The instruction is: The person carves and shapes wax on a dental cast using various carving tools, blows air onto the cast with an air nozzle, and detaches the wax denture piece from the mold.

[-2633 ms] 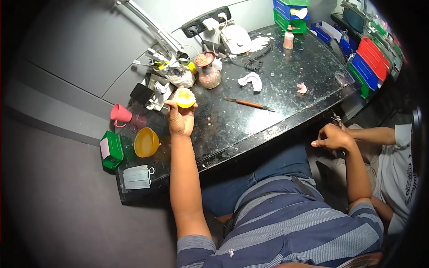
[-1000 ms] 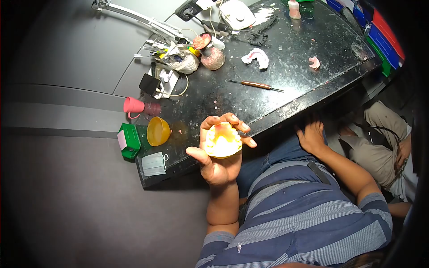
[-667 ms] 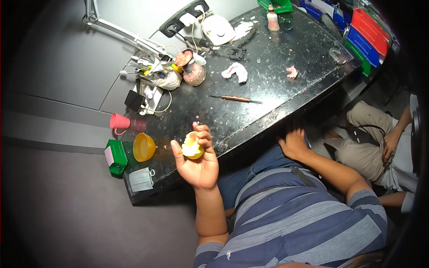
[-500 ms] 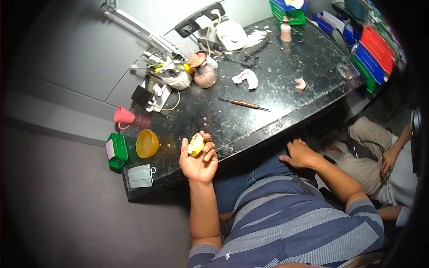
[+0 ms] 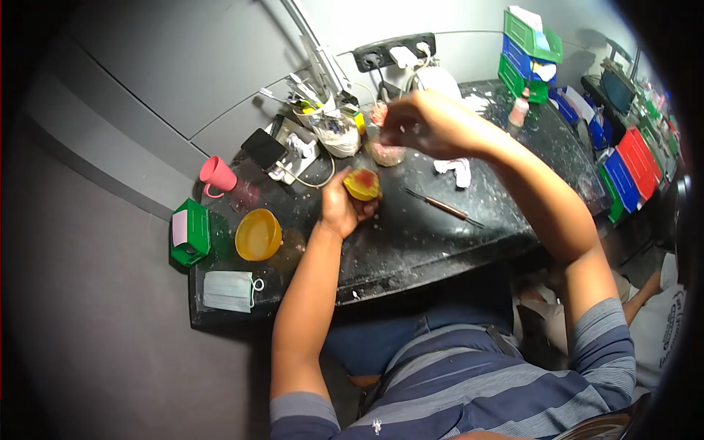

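Observation:
My left hand [image 5: 346, 204] is closed around a small yellow dental cast [image 5: 362, 183], holding it above the black bench; a reddish patch shows on its upper face. My right hand [image 5: 422, 123] is raised over a jar of pinkish material [image 5: 387, 153] and partly covers it. Its fingers look curled, but blur hides whether anything is between them. Beside that hand, a coral-red piece [image 5: 378, 114] shows at the jar's top. A double-ended carving tool with a brown handle [image 5: 444, 208] lies on the bench. Behind the right wrist is a white curved piece [image 5: 458, 173], partly hidden.
At left stand a yellow bowl [image 5: 258, 235], a pink mug [image 5: 218, 174] and a green bin [image 5: 191, 233], with a face mask [image 5: 229, 291] near the bench corner. A tool holder [image 5: 337, 132] and lamp arm rise behind. Another person sits at right.
My right hand has risen from my lap to above the jar. My left hand has moved away from the bench's front edge and turned the cast, so its reddish side now shows.

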{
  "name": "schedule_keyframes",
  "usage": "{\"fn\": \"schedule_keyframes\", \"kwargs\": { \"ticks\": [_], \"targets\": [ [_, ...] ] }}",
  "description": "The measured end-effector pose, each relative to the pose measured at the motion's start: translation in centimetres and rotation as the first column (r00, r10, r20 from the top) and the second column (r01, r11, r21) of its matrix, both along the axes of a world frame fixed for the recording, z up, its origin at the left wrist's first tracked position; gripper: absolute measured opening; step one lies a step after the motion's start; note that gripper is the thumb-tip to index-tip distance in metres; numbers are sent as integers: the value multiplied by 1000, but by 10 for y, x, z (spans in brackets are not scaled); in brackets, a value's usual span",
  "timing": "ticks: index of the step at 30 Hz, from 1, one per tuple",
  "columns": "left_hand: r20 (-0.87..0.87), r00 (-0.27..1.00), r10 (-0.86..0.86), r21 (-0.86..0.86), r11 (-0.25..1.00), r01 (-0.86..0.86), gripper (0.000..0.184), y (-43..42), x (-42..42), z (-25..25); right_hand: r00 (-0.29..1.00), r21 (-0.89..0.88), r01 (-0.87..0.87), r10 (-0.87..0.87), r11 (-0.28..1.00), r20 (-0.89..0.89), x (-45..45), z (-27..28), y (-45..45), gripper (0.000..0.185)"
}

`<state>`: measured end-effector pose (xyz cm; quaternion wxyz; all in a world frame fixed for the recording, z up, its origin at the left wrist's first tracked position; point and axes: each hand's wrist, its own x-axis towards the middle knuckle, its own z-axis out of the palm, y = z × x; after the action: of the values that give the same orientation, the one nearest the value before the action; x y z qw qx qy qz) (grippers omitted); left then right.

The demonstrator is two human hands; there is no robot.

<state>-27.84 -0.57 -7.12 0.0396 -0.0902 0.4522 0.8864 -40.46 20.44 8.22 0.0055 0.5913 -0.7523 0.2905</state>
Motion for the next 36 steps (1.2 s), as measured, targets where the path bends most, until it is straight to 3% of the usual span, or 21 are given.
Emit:
{"fn": "schedule_keyframes", "kwargs": {
  "ticks": [1, 3, 5, 7, 9, 13, 15, 17, 19, 21, 23, 25, 27, 29, 31, 32, 35, 36],
  "targets": [
    [-9, 1000, -30, -27, 999, 30, 60, 0, 1, 0, 997, -22, 1, -3, 1000, -76, -12, 4, -24, 22],
    [-84, 991, -108, 106, 988, 117, 59, -1, 4, -1, 992, -61, 53, -60, 997, -108, -32, 6, -71, 21],
    [-44, 996, -80, 50, 995, 82, 59, 1, 7, 1, 962, -136, 140, -167, 981, -216, -60, -2, -122, 15],
    [-49, 997, -64, 31, 997, 65, 58, 1, 5, 0, 902, -102, 317, -333, 943, -275, -72, -2, -163, 17],
    [-65, 996, -55, 31, 998, 57, 58, 0, 3, -1, 858, -166, 365, -401, 916, -321, -84, -10, -194, 14],
    [-73, 995, -66, 52, 996, 69, 56, 3, 2, -2, 911, -148, 265, -298, 953, -286, -82, -11, -220, 15],
    [-75, 994, -75, 64, 995, 80, 54, 4, 0, -3, 923, 66, 279, -249, 958, -294, -73, -6, -217, 17],
    [-70, 995, -78, 57, 995, 82, 51, 3, -2, -3, 930, 110, 254, -212, 961, -300, -65, -4, -219, 18],
    [-50, 997, -59, 65, 996, 62, 50, 3, -4, -4, 897, 186, 387, -321, 903, -305, -60, -3, -224, 24],
    [-36, 998, -48, 69, 996, 50, 49, 3, -6, -4, 899, 174, 372, -308, 912, -312, -65, -12, -228, 23],
    [-44, 999, -29, 60, 998, 32, 48, 2, -5, -5, 906, -87, 260, -274, 962, -321, -89, -34, -241, 26],
    [-49, 999, -20, 65, 998, 23, 48, 1, -6, -6, 893, -63, 281, -285, 958, -349, -89, -27, -240, 20],
    [-55, 998, -7, 70, 997, 11, 48, -1, -7, -7, 969, -172, 164, -191, 971, -155, -91, -16, -233, 19],
    [-77, 997, 1, 85, 996, 5, 48, -2, -7, -8, 959, -274, 193, -240, 942, -151, -95, -2, -225, 17],
    [-112, 994, 16, 104, 995, -4, 47, -3, -6, -9, 947, -257, 274, -213, 927, 240, -79, 21, -204, 19],
    [-148, 989, 31, 123, 992, -12, 47, -3, -7, -10, 953, -357, 206, -104, 911, 285, -75, 23, -192, 20],
    [-280, 951, 134, 125, 987, -103, 45, -2, -10, -12, 732, -342, 312, 6, 886, 681, -58, 32, -154, 29],
    [-310, 938, 153, 122, 985, -121, 43, -2, -9, -10, 675, -322, 327, 19, 888, 737, -54, 29, -138, 30]
  ]
}}
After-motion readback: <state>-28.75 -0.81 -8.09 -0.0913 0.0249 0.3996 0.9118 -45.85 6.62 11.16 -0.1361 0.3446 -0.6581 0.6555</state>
